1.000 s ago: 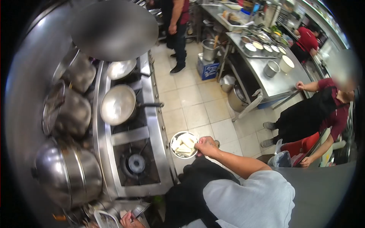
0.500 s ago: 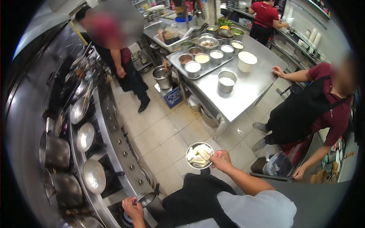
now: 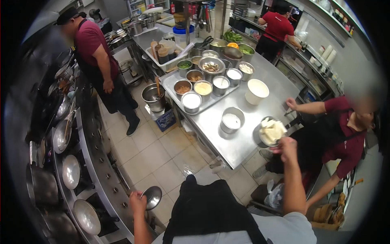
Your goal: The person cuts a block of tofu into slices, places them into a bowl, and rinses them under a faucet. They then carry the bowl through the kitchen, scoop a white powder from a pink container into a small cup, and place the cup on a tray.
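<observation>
My right hand point(image 3: 285, 149) is closed on the rim of a round metal bowl point(image 3: 262, 140), out by the corner of the steel table point(image 3: 243, 150). Heaped in that bowl are pale yellowish slabs point(image 3: 273, 131) that look like butter or cheese. At the lower left, my left hand point(image 3: 138, 202) grips the edge of a small shiny metal bowl point(image 3: 153, 197), tipped beside the stove. Nearest my right hand on the table are a steel pot point(image 3: 232, 121) with white contents and a cream-coloured tub point(image 3: 257, 92).
A tray point(image 3: 217, 106) on the table carries several metal pots of ingredients. The stove point(image 3: 99, 179) with pans point(image 3: 87, 217) runs along the left. One person point(image 3: 95, 61) stands by it, another point(image 3: 325, 134) sits or leans at the right, and a third point(image 3: 278, 30) works behind.
My right hand has carried the bowl of slabs forward and right to the table corner. My left hand has lifted the small bowl away from the stove edge. My view has shifted toward the table.
</observation>
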Action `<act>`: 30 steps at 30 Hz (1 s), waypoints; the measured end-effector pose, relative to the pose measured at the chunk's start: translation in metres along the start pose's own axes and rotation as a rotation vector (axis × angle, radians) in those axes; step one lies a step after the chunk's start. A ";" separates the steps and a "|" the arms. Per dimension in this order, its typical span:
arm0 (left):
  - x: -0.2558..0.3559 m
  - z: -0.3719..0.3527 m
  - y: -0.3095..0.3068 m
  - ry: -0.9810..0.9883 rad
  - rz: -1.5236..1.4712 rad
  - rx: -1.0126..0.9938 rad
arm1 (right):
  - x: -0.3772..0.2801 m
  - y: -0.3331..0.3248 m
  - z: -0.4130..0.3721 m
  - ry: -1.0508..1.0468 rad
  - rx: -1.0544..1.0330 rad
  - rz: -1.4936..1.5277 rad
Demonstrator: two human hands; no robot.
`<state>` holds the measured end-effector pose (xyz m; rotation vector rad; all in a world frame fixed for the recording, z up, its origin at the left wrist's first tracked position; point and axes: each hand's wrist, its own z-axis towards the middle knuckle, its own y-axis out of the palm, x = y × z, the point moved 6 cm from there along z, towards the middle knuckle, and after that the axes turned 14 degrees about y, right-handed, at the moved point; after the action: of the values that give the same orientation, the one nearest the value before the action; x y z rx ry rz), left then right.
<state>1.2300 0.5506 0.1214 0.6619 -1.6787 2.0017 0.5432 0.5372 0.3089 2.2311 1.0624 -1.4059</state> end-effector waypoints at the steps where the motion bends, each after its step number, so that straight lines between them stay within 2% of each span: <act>1: 0.002 0.019 0.012 -0.002 0.002 -0.012 | -0.025 0.000 0.009 -0.007 0.016 0.005; 6: 0.050 0.112 0.050 0.052 0.004 -0.108 | -0.107 -0.025 0.106 -0.040 0.152 -0.008; 8: 0.057 0.139 0.065 0.025 0.000 -0.143 | -0.128 -0.030 0.160 -0.039 0.118 -0.045; 12: 0.057 0.147 0.082 -0.166 0.013 -0.114 | -0.142 -0.025 0.277 -0.006 0.037 -0.028; 14: 0.047 0.126 0.088 -0.185 0.095 -0.104 | -0.150 -0.014 0.327 -0.082 0.044 0.010; 18: 0.030 0.016 0.080 -0.305 0.066 0.176 | -0.144 0.011 0.442 -0.055 0.168 0.034; 20: 0.048 -0.033 0.066 -0.504 0.221 0.113 | -0.144 0.030 0.484 -0.040 0.165 0.040; 22: 0.080 -0.068 0.051 -0.589 0.258 0.122 | -0.148 0.051 0.512 -0.039 0.135 0.078; 23: 0.093 -0.081 0.048 -0.597 0.267 0.126 | -0.150 0.061 0.523 -0.031 0.125 0.075; 25: 0.108 -0.106 0.037 -0.710 0.233 0.267 | -0.152 0.079 0.542 0.013 0.132 0.093; 29: 0.144 -0.107 0.019 -0.722 0.271 0.309 | -0.162 0.109 0.568 0.027 0.076 0.060; 30: 0.149 -0.098 0.018 -0.698 0.295 0.260 | -0.162 0.115 0.574 0.027 0.098 0.063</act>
<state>1.0942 0.6492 0.1850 1.4051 -1.9902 2.3940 0.2133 0.0488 0.1607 2.3368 0.9414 -1.4344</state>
